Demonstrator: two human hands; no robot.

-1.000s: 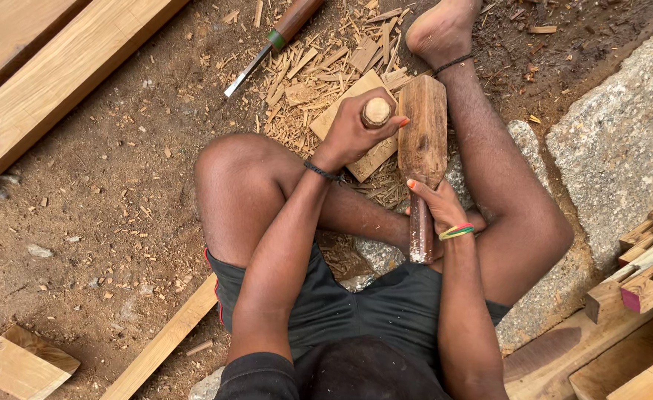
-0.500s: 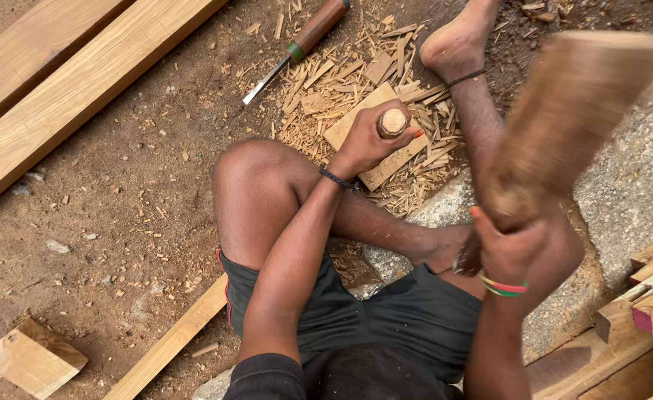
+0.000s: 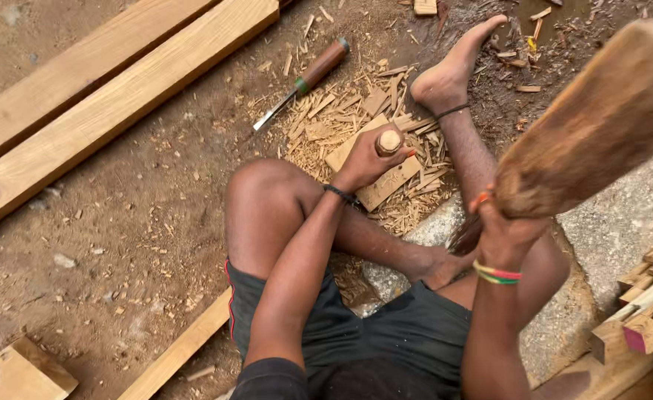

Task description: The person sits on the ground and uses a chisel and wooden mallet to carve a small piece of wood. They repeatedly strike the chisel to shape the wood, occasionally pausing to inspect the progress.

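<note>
The person sits on the dirt floor with legs spread. The left hand has its grip closed around the round wooden handle of a chisel, held upright with its lower end on a flat wooden block. The block lies on the floor amid wood chips, between the bent left knee and the outstretched right leg. The right hand has its grip closed on the handle end of a wooden mallet, raised high and close to the camera, well apart from the chisel. A second chisel with a brown handle lies on the floor beyond the chips. Long planks lie at upper left.
</note>
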